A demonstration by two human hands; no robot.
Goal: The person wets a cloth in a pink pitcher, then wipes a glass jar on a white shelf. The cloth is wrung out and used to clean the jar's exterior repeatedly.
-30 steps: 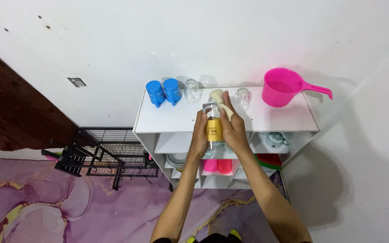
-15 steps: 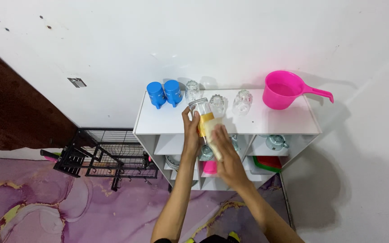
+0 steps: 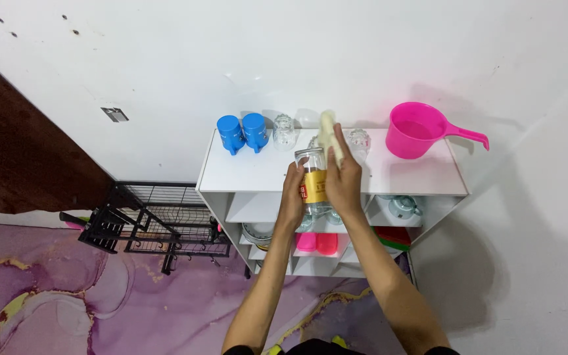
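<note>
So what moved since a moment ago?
The right hand slid its pale cloth from low on the bottle up to its top. The left hand kept holding the bottle, which tipped back upright. The blue cups and pink scoop stayed put.

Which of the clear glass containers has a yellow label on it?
The glass jar gripped in the left hand. The clear glasses on the white shelf top carry no label.

White wall [image 3: 297, 59], purple marbled floor [image 3: 67, 302]
</note>
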